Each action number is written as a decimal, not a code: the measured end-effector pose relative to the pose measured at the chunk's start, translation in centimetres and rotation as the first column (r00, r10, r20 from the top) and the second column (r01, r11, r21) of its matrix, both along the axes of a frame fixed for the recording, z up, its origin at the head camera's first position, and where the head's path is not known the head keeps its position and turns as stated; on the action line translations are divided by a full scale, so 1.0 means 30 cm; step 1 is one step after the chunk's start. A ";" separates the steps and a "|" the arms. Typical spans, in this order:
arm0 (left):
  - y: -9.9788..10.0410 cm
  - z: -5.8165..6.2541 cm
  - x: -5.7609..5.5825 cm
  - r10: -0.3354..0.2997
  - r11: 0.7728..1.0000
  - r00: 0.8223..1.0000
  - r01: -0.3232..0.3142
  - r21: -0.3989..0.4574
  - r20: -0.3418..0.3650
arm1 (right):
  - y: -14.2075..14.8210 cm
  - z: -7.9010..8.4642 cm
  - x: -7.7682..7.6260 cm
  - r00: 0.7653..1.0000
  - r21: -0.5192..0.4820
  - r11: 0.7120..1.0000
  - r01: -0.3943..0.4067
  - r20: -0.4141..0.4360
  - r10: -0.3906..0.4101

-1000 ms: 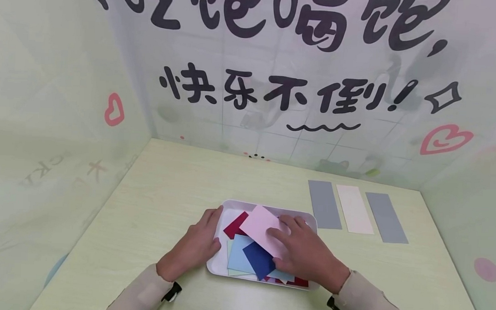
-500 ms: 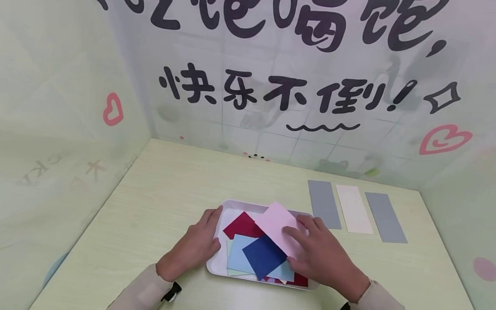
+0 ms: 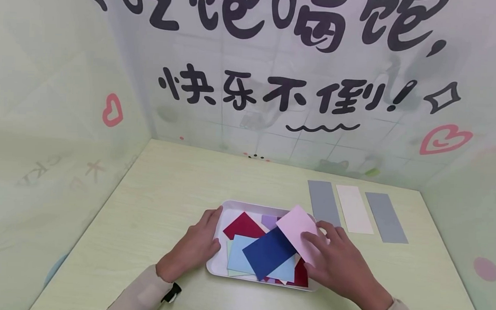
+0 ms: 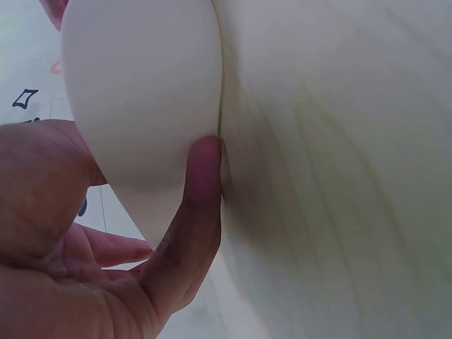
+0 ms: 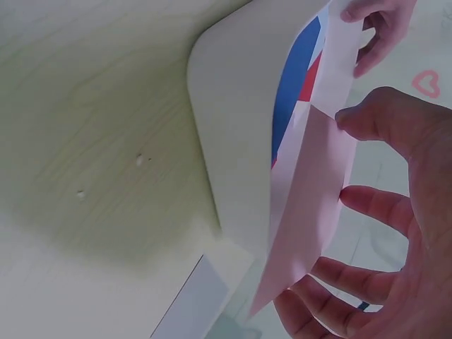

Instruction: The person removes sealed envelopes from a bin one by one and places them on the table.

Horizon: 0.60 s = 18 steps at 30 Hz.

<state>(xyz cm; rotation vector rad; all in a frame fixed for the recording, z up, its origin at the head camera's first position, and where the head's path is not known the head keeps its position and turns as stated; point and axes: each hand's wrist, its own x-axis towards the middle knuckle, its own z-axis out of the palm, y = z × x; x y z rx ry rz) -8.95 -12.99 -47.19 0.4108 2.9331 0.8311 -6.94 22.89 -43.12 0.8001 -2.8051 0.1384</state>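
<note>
A shallow white tray (image 3: 217, 266) holds overlapping coloured paper cards. My left hand (image 3: 193, 244) grips its left end; in the left wrist view, fingers lie against the tray's outer wall (image 4: 141, 106). My right hand (image 3: 340, 263) holds a pink card (image 3: 295, 227) by its edges, tilted over the tray's right end. In the right wrist view, thumb and fingertips touch opposite sides of this pink card (image 5: 311, 191). Below it lie a dark blue card (image 3: 267, 254), a light blue card (image 3: 238, 257) and a red card (image 3: 241, 225). Other cards are partly covered.
Behind the tray on the right, a grey strip (image 3: 324, 201), a pale pink strip (image 3: 354, 209) and another grey strip (image 3: 387, 218) lie side by side on the pale wooden table (image 3: 169, 184). A printed curtain (image 3: 248, 141) encloses the back and sides.
My right hand has moved right with the pink card, uncovering more of the dark blue card and a purple piece at the back of the tray. The left hand has stayed in place.
</note>
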 end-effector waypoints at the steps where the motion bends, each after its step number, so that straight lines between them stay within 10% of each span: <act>1: 0.000 0.001 0.000 0.000 1.000 1.000 0.000 0.000 0.001 | 0.009 0.000 0.005 1.000 -0.007 1.000 0.011 0.003 -0.011; 18: 0.006 0.024 -0.011 0.004 1.000 1.000 -0.004 -0.008 0.020 | 0.140 -0.007 0.081 0.979 -0.106 0.973 0.203 0.042 -0.200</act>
